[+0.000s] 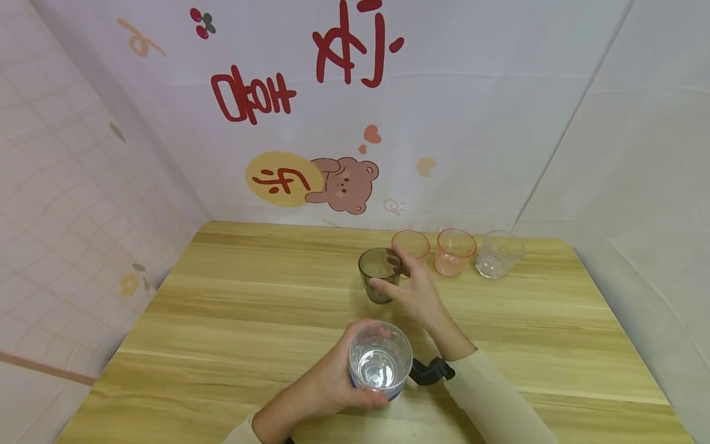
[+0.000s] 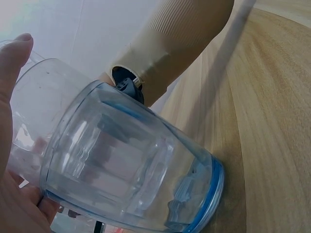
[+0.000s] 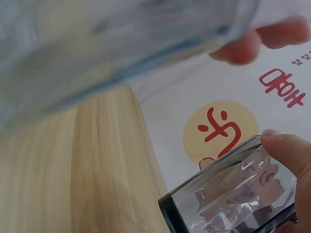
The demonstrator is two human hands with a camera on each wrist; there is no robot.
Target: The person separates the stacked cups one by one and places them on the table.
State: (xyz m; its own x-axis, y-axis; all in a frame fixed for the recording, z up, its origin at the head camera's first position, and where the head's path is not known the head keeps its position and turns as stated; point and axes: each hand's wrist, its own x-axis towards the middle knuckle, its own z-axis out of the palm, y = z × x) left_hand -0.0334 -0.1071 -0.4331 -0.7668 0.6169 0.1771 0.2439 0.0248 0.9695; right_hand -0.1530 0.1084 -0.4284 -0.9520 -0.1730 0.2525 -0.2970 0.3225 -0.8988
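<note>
My left hand [image 1: 333, 382] grips a nested pair of cups near the front of the table. A clear plastic cup [image 2: 41, 90] sits inside a blue-tinted cup [image 2: 112, 160], whose base edge shows bright blue in the left wrist view. Further back, my right hand [image 1: 413, 290] holds a smoky grey transparent cup [image 1: 373, 271] from its right side, thumb in front and fingers behind. That cup is upright, mouth up. In the right wrist view, the left hand's cups fill the top as a blur, above the grey cup [image 3: 233, 194].
Along the back right of the wooden table [image 1: 233, 296] stand an orange-red-rimmed clear cup [image 1: 418, 242], partly behind my right hand, a pinkish cup [image 1: 452, 262] and a clear cup [image 1: 499, 253]. A printed white cloth [image 1: 471, 111] hangs behind the table.
</note>
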